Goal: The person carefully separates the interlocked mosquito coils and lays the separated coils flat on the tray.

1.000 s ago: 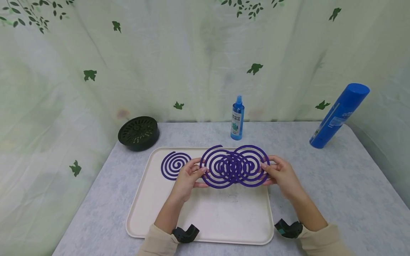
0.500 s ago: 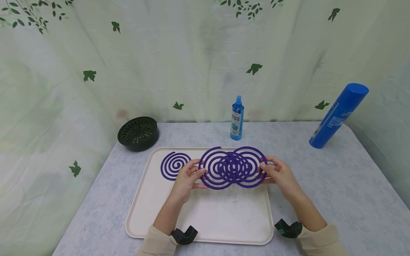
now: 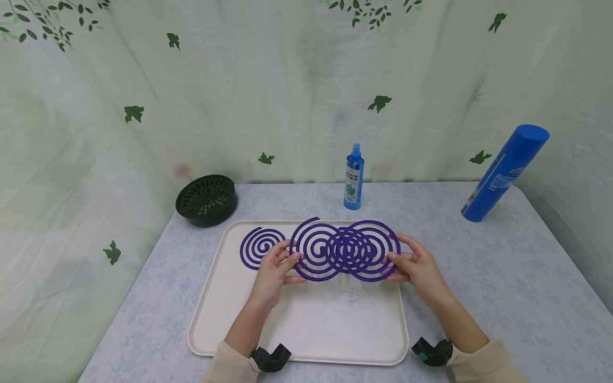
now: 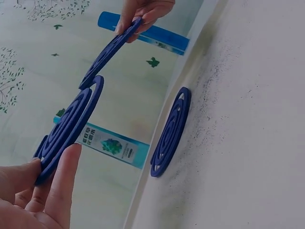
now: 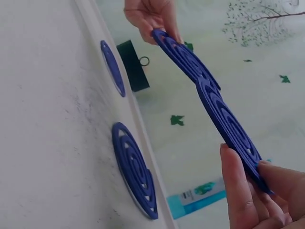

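My left hand (image 3: 271,276) pinches one purple mosquito coil (image 4: 71,126) at its left edge between thumb and fingers. At the right edge of a second mosquito coil (image 5: 233,129), my right hand (image 3: 419,271) does the same. Both coils are raised above the tray, side by side, their inner edges meeting or slightly overlapping; whether they are linked I cannot tell. A third coil (image 5: 136,169) lies on the tray beneath them, partly hidden behind them in the head view. Another coil (image 3: 263,248) lies at the tray's back left, beside my left hand.
The cream tray (image 3: 345,330) sits on a grey-blue table (image 3: 503,276), with dark specks on its surface. Behind stand a blue spray bottle (image 3: 353,178) and, at right, a tall blue can (image 3: 505,173). A black slotted round holder (image 3: 207,200) stands back left.
My left hand has shifted slightly left with its coil, and my right hand barely left. The two held coils now overlap less than a second ago.
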### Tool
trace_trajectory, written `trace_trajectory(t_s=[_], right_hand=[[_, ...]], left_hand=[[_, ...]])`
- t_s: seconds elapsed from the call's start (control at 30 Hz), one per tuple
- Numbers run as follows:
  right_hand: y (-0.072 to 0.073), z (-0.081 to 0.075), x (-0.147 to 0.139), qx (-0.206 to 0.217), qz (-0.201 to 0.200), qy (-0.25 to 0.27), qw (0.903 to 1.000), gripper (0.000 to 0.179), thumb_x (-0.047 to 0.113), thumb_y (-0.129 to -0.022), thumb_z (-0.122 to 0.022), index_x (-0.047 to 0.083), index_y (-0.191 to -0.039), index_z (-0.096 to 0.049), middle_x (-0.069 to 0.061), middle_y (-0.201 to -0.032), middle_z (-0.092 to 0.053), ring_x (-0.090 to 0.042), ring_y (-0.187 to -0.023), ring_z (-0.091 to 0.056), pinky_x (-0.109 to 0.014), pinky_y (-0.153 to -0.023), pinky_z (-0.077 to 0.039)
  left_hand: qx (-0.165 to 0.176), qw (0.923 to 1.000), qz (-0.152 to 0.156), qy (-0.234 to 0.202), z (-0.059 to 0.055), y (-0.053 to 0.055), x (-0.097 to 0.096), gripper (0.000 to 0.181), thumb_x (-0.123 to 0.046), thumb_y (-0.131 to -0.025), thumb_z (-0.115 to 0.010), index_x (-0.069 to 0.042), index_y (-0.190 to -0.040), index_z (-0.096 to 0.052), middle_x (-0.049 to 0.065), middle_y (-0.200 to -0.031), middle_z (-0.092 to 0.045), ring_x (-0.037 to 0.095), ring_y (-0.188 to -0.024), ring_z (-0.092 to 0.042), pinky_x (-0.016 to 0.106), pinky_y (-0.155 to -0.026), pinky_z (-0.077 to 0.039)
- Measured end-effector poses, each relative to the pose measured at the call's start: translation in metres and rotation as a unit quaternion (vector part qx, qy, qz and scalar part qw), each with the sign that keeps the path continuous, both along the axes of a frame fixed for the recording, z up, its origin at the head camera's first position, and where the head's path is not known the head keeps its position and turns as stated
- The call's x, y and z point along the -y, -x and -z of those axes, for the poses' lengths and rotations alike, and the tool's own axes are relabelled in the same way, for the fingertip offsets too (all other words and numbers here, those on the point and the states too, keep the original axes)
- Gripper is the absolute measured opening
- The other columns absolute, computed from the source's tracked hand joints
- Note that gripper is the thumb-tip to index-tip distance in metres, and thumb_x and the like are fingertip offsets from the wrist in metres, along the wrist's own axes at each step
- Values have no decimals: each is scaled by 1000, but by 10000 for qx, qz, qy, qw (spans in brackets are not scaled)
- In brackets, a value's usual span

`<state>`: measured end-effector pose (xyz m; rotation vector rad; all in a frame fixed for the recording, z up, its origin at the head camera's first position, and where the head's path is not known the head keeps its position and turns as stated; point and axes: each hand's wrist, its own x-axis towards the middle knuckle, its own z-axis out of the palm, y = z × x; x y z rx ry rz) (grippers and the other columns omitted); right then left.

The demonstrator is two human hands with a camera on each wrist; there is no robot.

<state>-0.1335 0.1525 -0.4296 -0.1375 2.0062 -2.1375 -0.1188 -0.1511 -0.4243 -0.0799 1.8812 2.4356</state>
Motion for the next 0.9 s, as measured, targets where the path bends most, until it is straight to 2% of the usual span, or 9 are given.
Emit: trace_trajectory(t_s=[0.2, 0.43, 0.57, 0.73, 0.9], right_hand=[[-5, 4, 5, -223, 73, 484, 9986, 56, 11, -91, -54, 8, -139, -24, -7, -82, -66, -19, -67, -65, -35, -59, -54], [-9, 2, 8, -581, 439, 540, 9959, 52, 10, -91, -53, 7, -135, -28, -5, -81, -66, -18, -62, -64, -34, -56, -54], [-11, 3, 6, -574, 617, 655, 9943, 50, 9, -90, -55, 10, -133, -31, -5, -80, -66, -19, -61, -64, -35, -56, -54], [-16, 8, 1, -509, 514, 562, 9958, 48, 10, -90, -54, 15, -132, -33, -6, -82, -66, -20, -62, -64, -36, -57, -54], [-27, 14, -1, -305, 301, 334, 9985, 49, 13, -90, -54, 13, -133, -30, -8, -84, -66, -22, -65, -65, -39, -59, -54]], left_hand=[[-82, 9999, -81, -46, 1, -2, 2, 46, 3, -88, -52, -12, -130, -43, 10, -86, -58, 16, -69, -58, 39, -53, -55], [-169, 9997, -152, 105, -1, -6, 9, 48, 2, -89, -52, -13, -133, -41, 10, -86, -59, 17, -71, -59, 41, -54, -55], [-206, 9993, -278, 146, 0, -8, 17, 46, 3, -89, -52, -15, -131, -43, 9, -86, -60, 18, -73, -59, 41, -53, -55], [-119, 9986, -408, 316, 1, -15, 35, 44, 0, -89, -53, -18, -128, -45, 9, -87, -60, 20, -76, -60, 41, -54, -55], [66, 9973, -451, 584, 3, -26, 55, 46, -1, -89, -54, -16, -131, -43, 8, -86, -60, 15, -72, -59, 40, -54, -55]])
